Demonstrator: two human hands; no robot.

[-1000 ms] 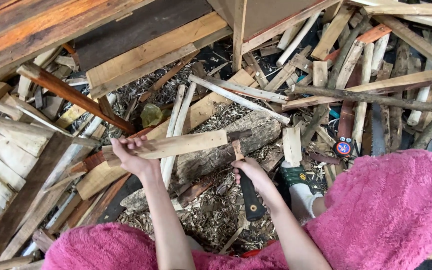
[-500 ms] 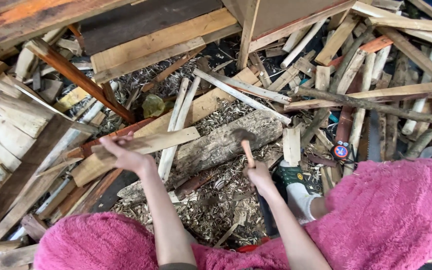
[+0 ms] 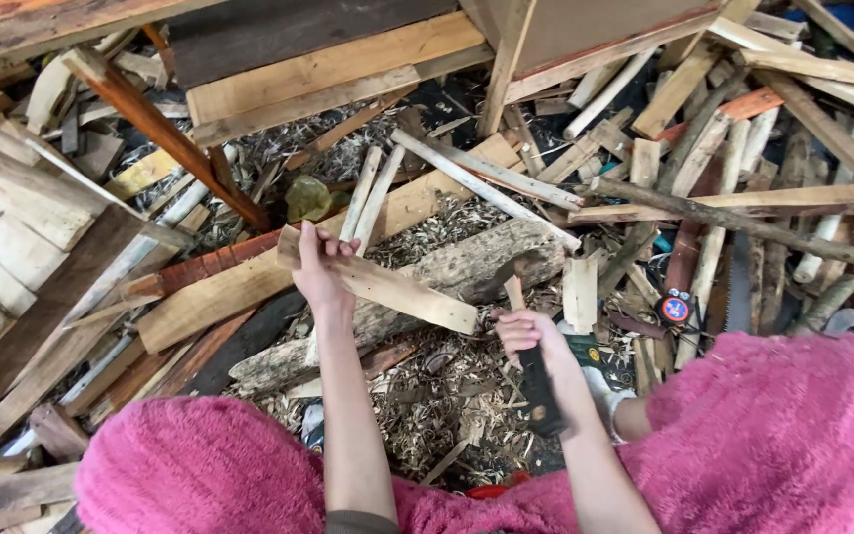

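Basically, quick labels:
left hand [image 3: 320, 265]: clenched on one end of the wood slat [image 3: 387, 287], holding it slanted over the log [image 3: 427, 292]
right hand [image 3: 524, 331]: fist around the tool handle [image 3: 536, 381], tool head near the log's end
surroundings: wood shavings [image 3: 427, 386], scrap planks [image 3: 318, 74], tape measure [image 3: 676, 309]

Round red-and-black label [image 3: 677, 308] on tape measure, right of log, among wood scraps.

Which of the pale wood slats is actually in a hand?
The flat slat lying across the log, gripped at its end by the left hand. The other slats lie loose in the pile.
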